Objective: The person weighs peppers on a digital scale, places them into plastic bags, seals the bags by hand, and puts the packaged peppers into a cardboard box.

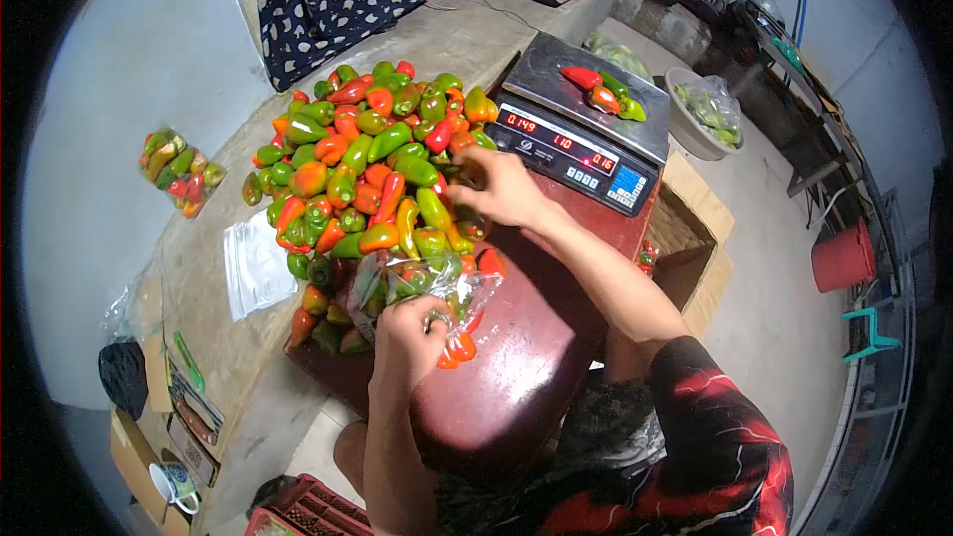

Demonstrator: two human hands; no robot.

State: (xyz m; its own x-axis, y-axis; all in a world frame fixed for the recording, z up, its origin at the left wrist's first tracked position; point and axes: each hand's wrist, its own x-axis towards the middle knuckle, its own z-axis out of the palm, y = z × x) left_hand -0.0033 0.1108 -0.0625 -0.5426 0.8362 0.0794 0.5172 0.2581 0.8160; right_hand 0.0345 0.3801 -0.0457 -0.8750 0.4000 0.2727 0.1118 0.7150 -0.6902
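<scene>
A large heap of red, green and orange peppers (372, 154) lies on the red table (516, 337). My left hand (412, 333) is closed on the edge of a clear plastic bag (397, 278), which has peppers in it. My right hand (491, 189) reaches to the right side of the heap; its fingers are curled at the peppers, and whether they grip one is hidden. On the digital scale (586, 129), beyond my right hand, rest several red and green peppers (606, 94); its display is lit.
White plastic bags (258, 263) lie left of the heap, near a filled bag of peppers (182, 171). A cardboard box (695, 238) stands right of the table, a white basin (703, 114) behind it. A red crate (308, 508) is at the bottom, a mug (174, 486) lower left.
</scene>
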